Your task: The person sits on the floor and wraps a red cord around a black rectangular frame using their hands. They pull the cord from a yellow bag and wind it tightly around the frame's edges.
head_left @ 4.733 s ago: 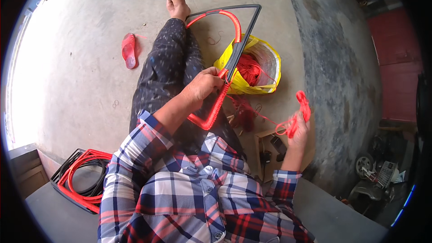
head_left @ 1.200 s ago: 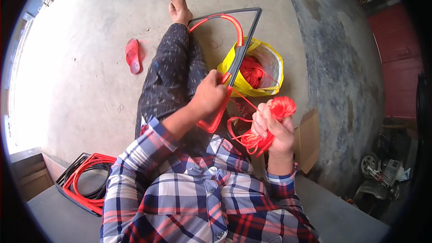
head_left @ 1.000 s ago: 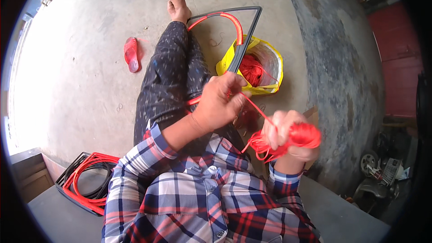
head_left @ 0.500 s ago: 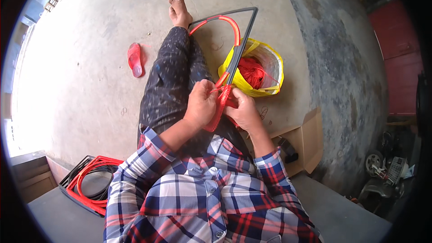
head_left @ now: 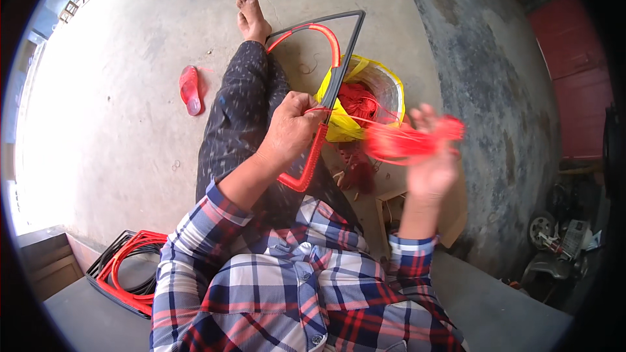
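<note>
My left hand [head_left: 291, 125] is closed at the side of a black frame [head_left: 350, 42], pinching red cord against it. Below that hand, the frame's bar and bent corner are tightly wrapped in red [head_left: 312, 160]. A smooth red curved piece [head_left: 330, 36] arches inside the frame's far part. Off to the right, my right hand [head_left: 432, 176] grips a loose bundle of red cord [head_left: 404, 143]; both are smeared by motion. A strand stretches from the bundle to my left hand. The frame's far end lies near my bare foot [head_left: 253, 16].
A yellow bag [head_left: 344, 129] containing red cord [head_left: 358, 101] stands behind the frame. A red slipper [head_left: 190, 90] lies on the floor at left. Red and black frames [head_left: 124, 277] are stacked beside me at left. An open cardboard box [head_left: 452, 218] sits at right.
My right hand has swung away from the frame to the right with the cord bundle, drawing the strand out. My left hand has stayed by the frame, shifting slightly upward.
</note>
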`<state>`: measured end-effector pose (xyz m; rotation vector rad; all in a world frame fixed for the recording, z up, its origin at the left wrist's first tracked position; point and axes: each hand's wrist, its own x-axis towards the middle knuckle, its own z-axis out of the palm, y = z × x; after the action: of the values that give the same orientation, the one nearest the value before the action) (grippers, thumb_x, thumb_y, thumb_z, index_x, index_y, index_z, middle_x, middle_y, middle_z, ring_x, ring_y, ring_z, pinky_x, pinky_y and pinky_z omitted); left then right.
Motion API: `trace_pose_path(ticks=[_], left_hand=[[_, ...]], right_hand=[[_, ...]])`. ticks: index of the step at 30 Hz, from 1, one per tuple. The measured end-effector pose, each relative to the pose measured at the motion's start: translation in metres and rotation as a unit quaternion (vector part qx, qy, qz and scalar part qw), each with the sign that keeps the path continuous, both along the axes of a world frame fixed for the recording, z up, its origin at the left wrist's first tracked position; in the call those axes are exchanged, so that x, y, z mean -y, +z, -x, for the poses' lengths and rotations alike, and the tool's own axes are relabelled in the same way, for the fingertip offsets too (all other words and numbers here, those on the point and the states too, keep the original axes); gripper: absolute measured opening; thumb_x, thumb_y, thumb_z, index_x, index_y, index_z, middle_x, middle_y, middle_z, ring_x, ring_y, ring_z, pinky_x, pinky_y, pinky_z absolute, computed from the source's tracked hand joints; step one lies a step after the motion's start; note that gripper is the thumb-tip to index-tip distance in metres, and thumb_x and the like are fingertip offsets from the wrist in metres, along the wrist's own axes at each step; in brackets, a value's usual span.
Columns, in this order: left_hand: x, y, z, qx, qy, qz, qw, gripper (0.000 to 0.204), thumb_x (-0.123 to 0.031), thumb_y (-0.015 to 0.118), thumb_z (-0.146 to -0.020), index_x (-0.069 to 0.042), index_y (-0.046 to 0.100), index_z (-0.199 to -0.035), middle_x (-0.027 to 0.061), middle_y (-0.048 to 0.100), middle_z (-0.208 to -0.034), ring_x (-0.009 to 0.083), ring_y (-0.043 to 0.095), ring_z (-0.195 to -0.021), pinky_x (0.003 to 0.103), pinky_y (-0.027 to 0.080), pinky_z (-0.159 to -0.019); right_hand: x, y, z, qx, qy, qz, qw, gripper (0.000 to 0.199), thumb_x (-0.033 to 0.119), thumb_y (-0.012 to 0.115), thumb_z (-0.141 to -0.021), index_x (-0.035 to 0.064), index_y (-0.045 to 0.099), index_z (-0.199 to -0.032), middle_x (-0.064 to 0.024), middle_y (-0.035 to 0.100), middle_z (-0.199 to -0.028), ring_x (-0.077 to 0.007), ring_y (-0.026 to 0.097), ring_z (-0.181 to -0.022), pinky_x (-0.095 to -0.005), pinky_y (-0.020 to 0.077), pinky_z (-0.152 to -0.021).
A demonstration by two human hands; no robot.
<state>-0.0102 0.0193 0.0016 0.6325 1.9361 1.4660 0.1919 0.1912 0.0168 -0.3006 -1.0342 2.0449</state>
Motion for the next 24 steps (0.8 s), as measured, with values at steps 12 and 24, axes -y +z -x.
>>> trace_pose_path(ticks=[12, 24], left_hand=[[-0.010, -0.054, 0.009, 0.177, 0.002, -0.027, 0.984, 0.038, -0.009, 0.058, -0.082, 0.002, 0.057, -0.119, 0.0082, 0.064, -0.105, 0.0176, 0.060, -0.092, 0.028, 0.047, -0.087], [-0.021, -0.052, 0.010, 0.327, -0.003, -0.016, 0.945, 0.011, -0.007, 0.054, -0.086, -0.003, 0.060, -0.094, -0.0001, 0.054, -0.071, 0.0087, 0.043, -0.057, 0.024, 0.032, -0.055]], right_hand=[[0.017, -0.058, 0.018, 0.211, 0.035, 0.098, 0.972, 0.012, 0.016, 0.064, -0.092, 0.0055, 0.061, -0.097, 0.0025, 0.050, -0.066, -0.0095, 0.047, -0.055, -0.0256, 0.0423, -0.055], [0.039, -0.057, 0.016, 0.242, 0.142, 0.034, 0.959, 0.014, 0.010, 0.065, -0.090, 0.0081, 0.055, -0.081, 0.0003, 0.051, -0.064, -0.0102, 0.049, -0.054, -0.0248, 0.0399, -0.053]])
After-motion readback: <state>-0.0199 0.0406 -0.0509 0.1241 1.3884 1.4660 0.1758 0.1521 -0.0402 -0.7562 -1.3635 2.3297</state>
